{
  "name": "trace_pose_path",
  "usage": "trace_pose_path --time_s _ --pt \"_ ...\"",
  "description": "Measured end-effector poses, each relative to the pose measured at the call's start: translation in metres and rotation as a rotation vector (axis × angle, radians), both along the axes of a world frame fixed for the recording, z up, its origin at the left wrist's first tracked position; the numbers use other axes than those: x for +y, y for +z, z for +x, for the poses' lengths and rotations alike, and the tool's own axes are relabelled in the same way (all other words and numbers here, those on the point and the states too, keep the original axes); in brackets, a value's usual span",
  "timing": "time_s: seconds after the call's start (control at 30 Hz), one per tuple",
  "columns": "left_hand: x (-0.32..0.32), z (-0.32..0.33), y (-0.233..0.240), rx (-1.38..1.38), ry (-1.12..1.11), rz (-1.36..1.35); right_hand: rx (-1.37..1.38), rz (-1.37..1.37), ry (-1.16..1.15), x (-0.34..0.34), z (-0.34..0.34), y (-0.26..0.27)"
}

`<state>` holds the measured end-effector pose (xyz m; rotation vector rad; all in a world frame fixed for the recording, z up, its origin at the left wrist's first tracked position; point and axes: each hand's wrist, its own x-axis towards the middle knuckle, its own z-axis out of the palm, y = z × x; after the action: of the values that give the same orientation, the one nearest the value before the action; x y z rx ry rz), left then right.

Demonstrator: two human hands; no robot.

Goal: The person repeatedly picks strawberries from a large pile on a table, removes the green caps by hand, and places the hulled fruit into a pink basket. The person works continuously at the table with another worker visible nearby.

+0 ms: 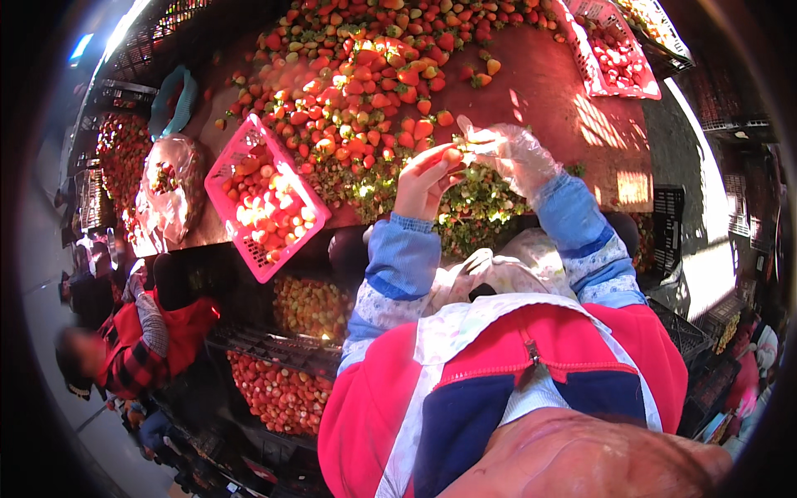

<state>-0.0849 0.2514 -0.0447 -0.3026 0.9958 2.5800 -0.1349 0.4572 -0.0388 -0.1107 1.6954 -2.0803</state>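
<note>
My left hand (423,180), bare, pinches a small red strawberry (452,157) between thumb and fingers above the table's near edge. Close against its leafy end is my right hand (517,155), in a thin clear plastic glove. Whether the gloved fingers grip the leaves or a small tool is hard to make out. A wide heap of strawberries with green caps (373,81) covers the red tabletop (529,68) beyond my hands. Below my hands lies a pile of cut green leaf caps (479,199).
A pink plastic basket (268,134) of hulled strawberries sits at the table edge, left. Another pink basket (650,90) stands far right. A plastic bag (177,211) and a teal ring-shaped item (180,112) lie left. Black crates (274,348) hold strawberries beside me. A co-worker (149,348) sits left.
</note>
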Motion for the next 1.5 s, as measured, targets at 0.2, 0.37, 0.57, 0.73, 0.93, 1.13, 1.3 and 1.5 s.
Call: trace_pose_path --time_s 0.2,0.37,0.57,0.73,0.93,1.13,1.3,1.5 --pt "-0.006 -0.012 -0.008 -0.052 0.016 -0.015 0.451 1.336 0.175 -0.019 -0.126 0.036" --pt "0.003 -0.029 -0.015 -0.139 0.087 -0.284 0.381 0.993 0.310 -0.034 -0.088 0.037" --pt "0.012 -0.021 -0.011 -0.025 0.023 -0.515 0.397 0.426 0.104 -0.011 0.005 0.017" --pt "0.015 0.000 -0.005 0.138 -0.007 -0.638 0.225 0.256 0.045 -0.011 0.022 0.013" --pt "-0.002 0.009 -0.002 -0.033 -0.106 0.029 -0.277 -0.714 -0.028 -0.005 0.037 -0.013" --pt "-0.020 0.000 -0.011 -0.102 -0.010 -0.007 0.094 0.055 -0.029 -0.025 -0.036 0.003" --pt "-0.007 -0.010 -0.017 -0.191 0.082 -0.444 -0.074 0.372 0.192 -0.054 -0.054 0.005" --pt "-0.002 -0.005 -0.015 0.023 0.019 -0.578 0.200 0.138 0.077 -0.030 0.007 0.000"
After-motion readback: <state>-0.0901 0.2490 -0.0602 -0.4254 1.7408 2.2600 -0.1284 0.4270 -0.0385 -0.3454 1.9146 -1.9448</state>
